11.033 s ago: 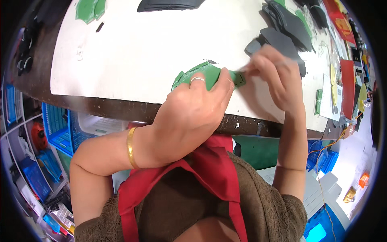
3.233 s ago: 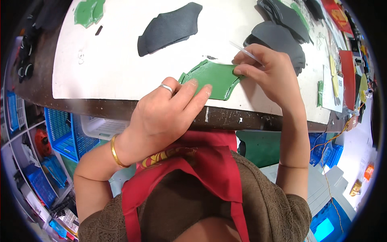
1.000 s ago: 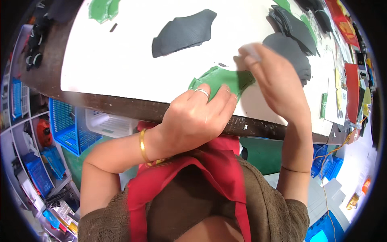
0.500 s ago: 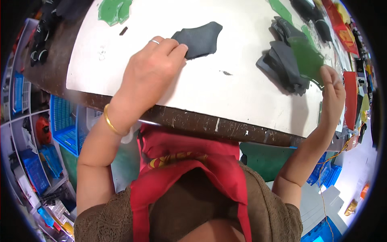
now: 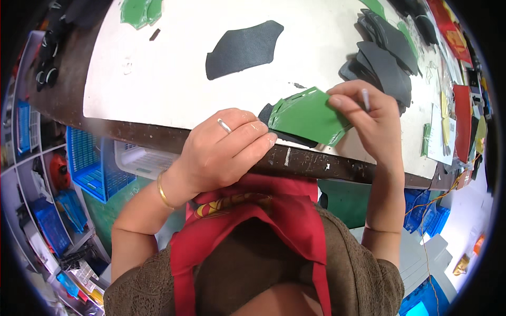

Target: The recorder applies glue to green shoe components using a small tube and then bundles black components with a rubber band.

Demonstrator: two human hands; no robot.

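Near the table's front edge, my right hand (image 5: 369,113) pinches a green template sheet (image 5: 311,118) by its right corner. A slim silvery, pen-like stick (image 5: 365,99) shows among that hand's fingers. Under the template lies a dark leather-like piece (image 5: 265,112), mostly covered. My left hand (image 5: 229,142) is closed on its left end, fingertips against the template's left edge. A second dark cut piece (image 5: 242,50) lies flat on the white board (image 5: 158,89), beyond my left hand. To the right is a pile of similar dark pieces (image 5: 387,73).
More green sheets (image 5: 139,11) lie at the far left, beside a small dark scrap (image 5: 154,35). Red and yellow sheets (image 5: 462,124) crowd the right side. Below the table's brown edge (image 5: 158,134) stand blue (image 5: 87,163) and white baskets (image 5: 142,160).
My right hand has brought the green template from the pile to the front edge. My left hand has left the dark piece on the board and now grips another piece near me.
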